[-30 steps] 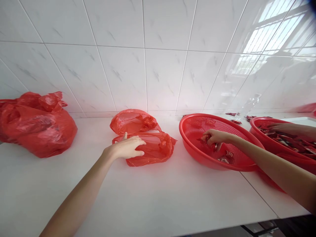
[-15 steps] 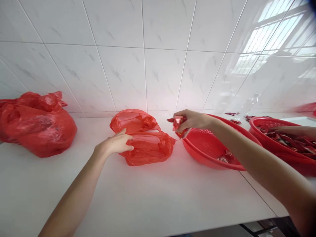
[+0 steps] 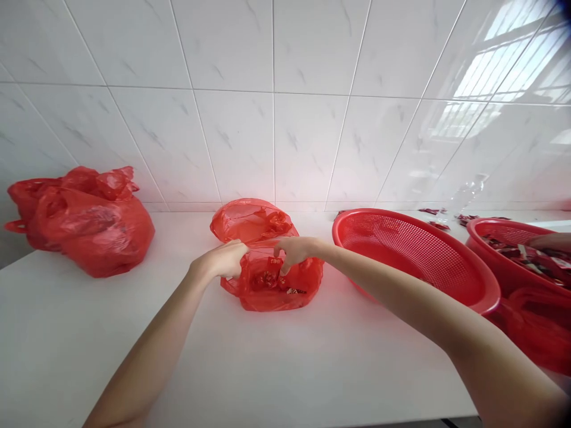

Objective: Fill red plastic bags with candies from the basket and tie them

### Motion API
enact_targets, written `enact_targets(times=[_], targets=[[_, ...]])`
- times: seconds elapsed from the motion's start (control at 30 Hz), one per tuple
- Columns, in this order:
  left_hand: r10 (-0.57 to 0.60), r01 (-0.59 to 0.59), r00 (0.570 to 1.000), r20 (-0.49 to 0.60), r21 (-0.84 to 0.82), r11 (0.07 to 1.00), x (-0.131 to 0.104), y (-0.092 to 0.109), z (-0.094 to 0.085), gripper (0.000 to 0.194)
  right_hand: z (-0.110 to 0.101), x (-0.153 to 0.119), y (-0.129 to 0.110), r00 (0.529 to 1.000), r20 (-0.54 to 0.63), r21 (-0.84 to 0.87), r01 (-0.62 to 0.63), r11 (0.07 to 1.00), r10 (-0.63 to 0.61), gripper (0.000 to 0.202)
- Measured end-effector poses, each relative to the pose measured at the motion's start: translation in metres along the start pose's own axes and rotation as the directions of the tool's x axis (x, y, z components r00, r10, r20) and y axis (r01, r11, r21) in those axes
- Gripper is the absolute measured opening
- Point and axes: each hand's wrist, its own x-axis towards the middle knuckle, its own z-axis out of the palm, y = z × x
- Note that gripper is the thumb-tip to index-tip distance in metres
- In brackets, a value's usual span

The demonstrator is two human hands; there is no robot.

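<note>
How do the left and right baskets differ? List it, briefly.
The left basket shows bare mesh where it is not hidden; the right basket holds many packets. A co-worker's hand is in the right basket, while the person's right forearm crosses in front of the left basket. Both are red.

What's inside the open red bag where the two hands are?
Inside the red bag are small, shiny red packets, some with pale printing. The right hand covers part of the inside, so I can't see what's beneath it or under the top packets.
</note>
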Motion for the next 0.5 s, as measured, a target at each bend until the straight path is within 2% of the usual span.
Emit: enact_targets(times=[0.13, 0.23, 0.3, 0.37, 0.4, 0.5], targets=[[-0.029, 0.028, 0.999, 0.043, 0.028, 0.999, -0.004, 0.004, -0.002, 0.056, -0.011, -0.015, 0.006, 0.997, -0.050, -0.130, 0.059, 0.990, -0.066, 0.042], [-0.021, 0.020, 0.999, 0.042, 0.018, 1.000, -0.008, 0.005, -0.004, 0.063, -0.037, -0.046, 0.014, 0.977, -0.029, -0.104, 0.207, 0.973, -0.211, 0.043], [-0.014, 0.013, 0.999, 0.043, 0.010, 1.000, -0.011, 0.005, -0.005, 0.067, -0.060, -0.073, 0.026, 0.959, -0.085, -0.084, 0.262, 0.961, -0.269, 0.038], [-0.006, 0.006, 0.999, 0.036, -0.001, 1.000, -0.013, 0.006, -0.007, 0.068, -0.079, -0.099, 0.048, 0.964, -0.205, -0.113, 0.152, 0.982, -0.173, 0.032], [0.000, 0.000, 0.999, 0.033, -0.006, 1.000, -0.014, 0.006, -0.007, 0.069, -0.084, -0.110, 0.062, 0.971, -0.220, -0.118, 0.067, 0.991, -0.092, 0.029], [0.017, -0.016, 1.000, 0.025, -0.023, 1.000, -0.014, 0.008, -0.008, 0.068, -0.078, -0.129, 0.107, 0.983, -0.147, -0.156, -0.131, 0.979, 0.108, 0.024]])
